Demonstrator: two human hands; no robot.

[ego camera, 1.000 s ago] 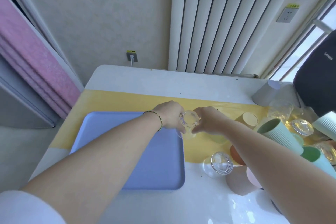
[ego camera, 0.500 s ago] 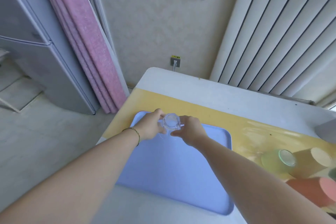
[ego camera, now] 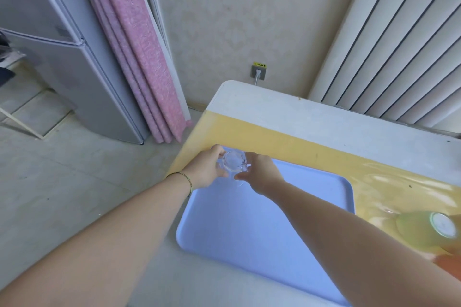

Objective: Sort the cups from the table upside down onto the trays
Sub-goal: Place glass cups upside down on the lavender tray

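A clear glass cup is held upside down, base up, over the far left corner of the blue tray. My left hand grips its left side and my right hand pinches its right side. Whether the cup's rim touches the tray is hidden by my fingers. A green cup lies on its side at the right edge, with a bit of an orange cup below it.
The tray lies on a white table with a yellow cover strip. The table's left edge drops to the floor just beside my left hand. A fridge and a pink folded mat stand to the left.
Both hands carried the glass cup from the table's middle leftward to the tray's far left corner. The view swung left, and most of the other cups left the frame.
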